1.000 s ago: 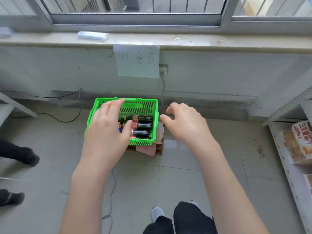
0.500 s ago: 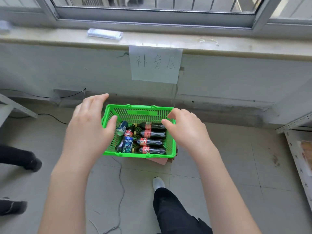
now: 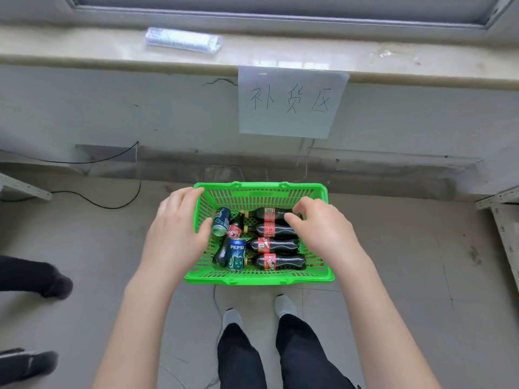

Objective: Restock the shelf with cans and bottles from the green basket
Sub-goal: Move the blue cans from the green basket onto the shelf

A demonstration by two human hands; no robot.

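Head view: at the far left edge, dark shoes (image 3: pixel 53 284) of another person are seen on the floor (image 3: pixel 98 248), and a black cable (image 3: pixel 112 203) is trailed along the wall base in the left half. On the sill (image 3: pixel 84 49) in the upper left, a clear wrapped roll (image 3: pixel 184 40) is laid. Left of centre, the left hand (image 3: pixel 175 237) is held over the basket's left wall, its fingers (image 3: pixel 188 193) spread and loosely curled, with nothing gripped; whether the rim is touched cannot be told. The green basket (image 3: pixel 258 277) is set on the floor at the middle of the frame. Inside it, at the left, two blue cans (image 3: pixel 237 254) and a small bottle (image 3: pixel 235 227) are lying; a further dark item beside the lower can is unclear. To their right, four cola bottles (image 3: pixel 276 245) with red labels are stacked side by side, caps to the left. A paper sign (image 3: pixel 289 102) is taped under the sill above the basket. The right hand (image 3: pixel 323 231) is held over the basket's right part, fingers (image 3: pixel 306 203) apart and bent above the upper bottles, with nothing clasped. Below, the person's legs (image 3: pixel 280 355) and white shoes (image 3: pixel 283 304) are seen. A shelf frame (image 3: pixel 502 217) is cut off at the right edge.
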